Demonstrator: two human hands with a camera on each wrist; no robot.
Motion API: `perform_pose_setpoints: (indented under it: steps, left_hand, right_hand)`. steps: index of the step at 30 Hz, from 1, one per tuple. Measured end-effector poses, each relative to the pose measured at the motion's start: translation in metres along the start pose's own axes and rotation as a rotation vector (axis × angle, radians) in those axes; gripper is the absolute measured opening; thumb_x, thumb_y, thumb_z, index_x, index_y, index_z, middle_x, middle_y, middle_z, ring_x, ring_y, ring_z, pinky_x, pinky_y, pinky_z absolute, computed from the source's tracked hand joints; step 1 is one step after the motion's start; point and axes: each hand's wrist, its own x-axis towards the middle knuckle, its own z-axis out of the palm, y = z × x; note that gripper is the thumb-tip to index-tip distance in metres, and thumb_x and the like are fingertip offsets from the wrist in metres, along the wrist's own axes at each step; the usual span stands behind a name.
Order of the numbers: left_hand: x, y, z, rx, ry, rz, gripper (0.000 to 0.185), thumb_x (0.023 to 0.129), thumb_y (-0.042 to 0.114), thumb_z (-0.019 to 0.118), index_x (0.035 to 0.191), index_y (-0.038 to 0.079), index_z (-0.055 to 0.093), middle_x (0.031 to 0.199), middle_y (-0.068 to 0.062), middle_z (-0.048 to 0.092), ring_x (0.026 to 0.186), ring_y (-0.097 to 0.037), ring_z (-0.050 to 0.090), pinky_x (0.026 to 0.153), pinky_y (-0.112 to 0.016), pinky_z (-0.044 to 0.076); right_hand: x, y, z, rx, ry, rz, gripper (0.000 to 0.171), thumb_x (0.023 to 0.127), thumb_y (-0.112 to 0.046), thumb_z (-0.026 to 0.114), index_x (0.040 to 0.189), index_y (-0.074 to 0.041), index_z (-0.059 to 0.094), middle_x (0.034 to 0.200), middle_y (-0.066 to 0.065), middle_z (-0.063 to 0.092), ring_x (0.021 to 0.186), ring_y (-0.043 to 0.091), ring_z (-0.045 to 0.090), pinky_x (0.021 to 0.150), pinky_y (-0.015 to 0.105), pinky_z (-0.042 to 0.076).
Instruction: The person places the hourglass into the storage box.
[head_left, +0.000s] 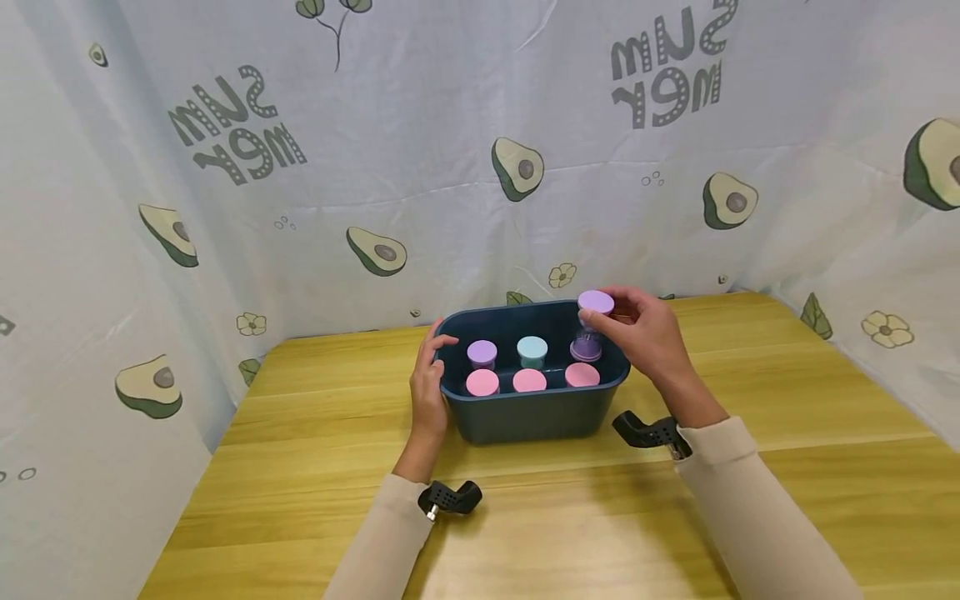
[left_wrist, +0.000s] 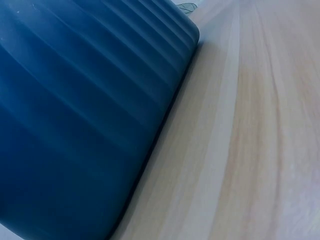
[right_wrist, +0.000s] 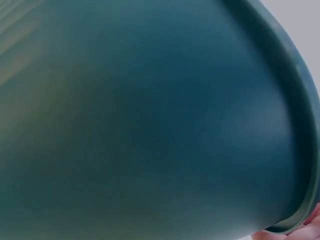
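In the head view my right hand [head_left: 647, 333] pinches a purple sand timer [head_left: 596, 303] by its upper end, thumb in front and fingers behind. The timer stands upright at the right end of a dark blue bin [head_left: 536, 418], its purple base [head_left: 586, 351] inside the rim. My left hand [head_left: 429, 392] grips the bin's left end, a finger bent over the rim. Inside the bin are another purple-capped timer [head_left: 482, 352], a light-blue-capped one [head_left: 532, 350] and three pink caps [head_left: 529, 381] along the front. Right-hand fingers [right_wrist: 300, 232] show past the rim in the right wrist view.
The bin stands on a wooden table [head_left: 315, 483], and its ribbed side wall [left_wrist: 95, 110] fills much of the left wrist view. Behind the table hangs a pale curtain [head_left: 442, 192] with avocado prints. Each wrist wears a black camera mount [head_left: 450, 498].
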Motion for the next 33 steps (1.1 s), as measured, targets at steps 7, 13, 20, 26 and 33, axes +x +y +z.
perform_pose_setpoints:
  steps: [7,13,20,26,33]
  left_hand:
    - [-0.001,0.0,0.0,-0.005,-0.002,0.003,0.042,0.094,0.023,0.029,0.117,0.003,0.057,0.152,-0.013,0.036,0.142,-0.024,0.029,0.113,-0.059,0.016]
    - [-0.003,0.0,0.001,0.002,-0.003,-0.014,0.042,0.094,0.024,0.03,0.118,0.004,0.058,0.153,-0.006,0.036,0.142,-0.023,0.028,0.113,-0.059,0.016]
    - [-0.004,0.0,0.001,0.007,-0.001,-0.019,0.042,0.094,0.026,0.03,0.118,0.005,0.057,0.153,-0.005,0.036,0.142,-0.022,0.028,0.112,-0.061,0.017]
    - [-0.004,0.001,0.001,0.003,0.002,-0.014,0.043,0.093,0.027,0.03,0.117,0.004,0.057,0.153,-0.01,0.036,0.142,-0.023,0.028,0.112,-0.06,0.016]
    - [-0.004,0.001,0.001,0.0,0.004,0.006,0.043,0.093,0.023,0.029,0.117,0.003,0.058,0.152,-0.009,0.037,0.142,-0.023,0.029,0.113,-0.058,0.016]
  right_hand:
    - [0.003,0.004,0.002,-0.036,-0.014,-0.012,0.054,0.086,-0.034,0.07,0.126,0.0,0.056,0.117,0.018,0.061,0.101,0.03,0.058,0.085,0.023,0.049]
    - [0.005,0.007,0.005,-0.031,-0.027,-0.015,0.054,0.086,-0.034,0.071,0.124,0.001,0.056,0.12,0.02,0.06,0.11,0.035,0.057,0.098,0.05,0.046]
    - [0.005,0.011,0.008,-0.042,-0.073,-0.019,0.052,0.086,-0.033,0.071,0.123,0.001,0.056,0.123,0.021,0.058,0.116,0.039,0.054,0.098,0.054,0.044]
    - [0.004,0.012,0.009,-0.072,-0.114,-0.014,0.055,0.086,-0.033,0.071,0.126,0.001,0.054,0.126,0.022,0.056,0.118,0.039,0.052,0.1,0.055,0.042]
    - [0.005,0.014,0.009,-0.108,-0.154,-0.003,0.058,0.086,-0.034,0.07,0.129,0.001,0.053,0.132,0.023,0.053,0.121,0.039,0.047,0.1,0.058,0.04]
